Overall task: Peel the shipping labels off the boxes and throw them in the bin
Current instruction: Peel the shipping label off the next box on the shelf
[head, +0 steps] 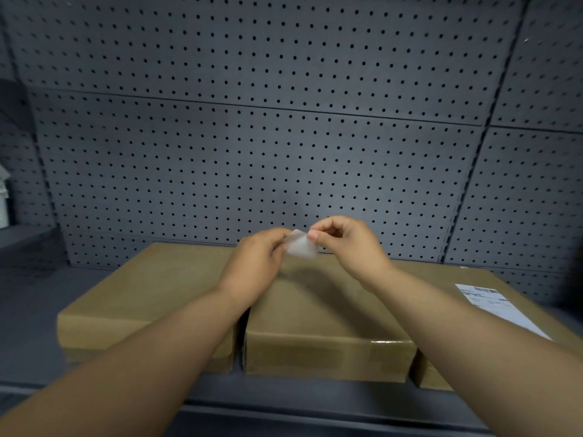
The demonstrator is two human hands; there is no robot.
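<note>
From the head camera I saw both hands raised together above the middle cardboard box (325, 313), pinching a small peeled label (302, 246) between them. The left hand (255, 263) had its fingers curled, thumb and fingertips nipping the label's left edge; the right hand (347, 244) held the right edge between thumb and forefinger, the other fingers folded into the palm. The label looked pale, glossy and somewhat see-through, a rounded rectangle bent slightly, held clear of the box top; motion blur softened its outline.

Three flat brown cardboard boxes lay side by side on a dark grey shelf (25, 310). The left box (142, 298) had a plain matte top. The middle one showed a strip of shiny clear tape across its front right edge. The right box (441, 285) was partly hidden by my right forearm, and a white shipping label (501, 310) with printed barcodes lay flat on its top, stuck down near the right side.

Behind the boxes stood a grey pegboard wall (252, 137), evenly dotted with small round holes and split into panels by dark seams. At the far left edge I could make out a whitish object (3, 197), too cropped to identify.
</note>
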